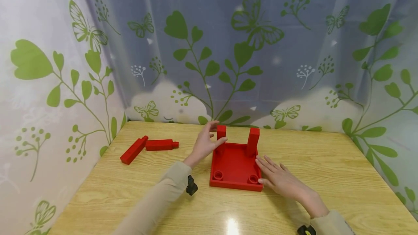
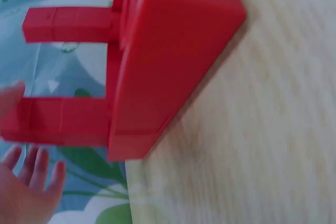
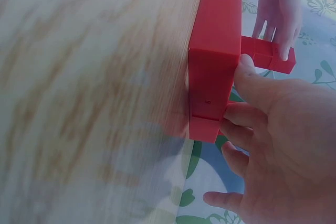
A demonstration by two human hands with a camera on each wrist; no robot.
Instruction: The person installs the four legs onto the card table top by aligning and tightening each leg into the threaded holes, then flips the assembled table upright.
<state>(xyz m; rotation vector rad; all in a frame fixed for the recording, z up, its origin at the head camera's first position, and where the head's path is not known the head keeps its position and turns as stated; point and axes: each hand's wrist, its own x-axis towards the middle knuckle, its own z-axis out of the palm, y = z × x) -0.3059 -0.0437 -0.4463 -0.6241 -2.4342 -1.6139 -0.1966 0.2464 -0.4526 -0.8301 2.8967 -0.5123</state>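
Observation:
A red square base [image 1: 236, 166] with a raised rim lies on the wooden table. Two red posts, the left post [image 1: 221, 130] and the right post [image 1: 253, 141], stand upright at its far corners. Round sockets [image 1: 218, 175] show at both near corners. My left hand [image 1: 205, 143] is around the left post, thumb in front and fingers behind; in the left wrist view the fingers [image 2: 39, 174] are spread and apart from the post. My right hand [image 1: 282, 180] rests its extended fingers and thumb against the base's right side.
Two loose red posts, one slanted [image 1: 134, 150] and one lying sideways [image 1: 160, 145], are on the table [image 1: 156, 180] to the left, each with a narrower round end. A curtain [image 1: 209, 64] with leaf and butterfly prints hangs behind the table and along both sides.

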